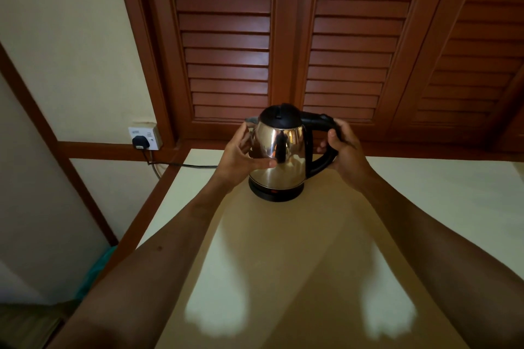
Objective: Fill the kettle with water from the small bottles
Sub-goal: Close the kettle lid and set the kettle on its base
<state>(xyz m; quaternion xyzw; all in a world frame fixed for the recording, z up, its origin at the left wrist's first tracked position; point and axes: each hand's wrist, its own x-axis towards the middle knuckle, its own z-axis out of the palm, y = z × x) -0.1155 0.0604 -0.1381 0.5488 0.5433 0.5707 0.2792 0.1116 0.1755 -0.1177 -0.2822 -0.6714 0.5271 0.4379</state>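
A shiny steel kettle (283,156) with a black lid and black handle stands on its black base (276,193) at the far middle of the cream table (439,207). Its lid is down. My right hand (341,147) grips the handle on the kettle's right side. My left hand (241,154) lies against the kettle's left wall near the spout, fingers fairly straight and thumb pointing across the front. No small bottles are in view.
A black plug (139,142) sits in a white wall socket (146,137) at the left, and its cord (184,165) runs along the table's back edge. Brown louvred shutters (283,37) rise just behind the kettle. The table's left edge drops off beside a wooden rail.
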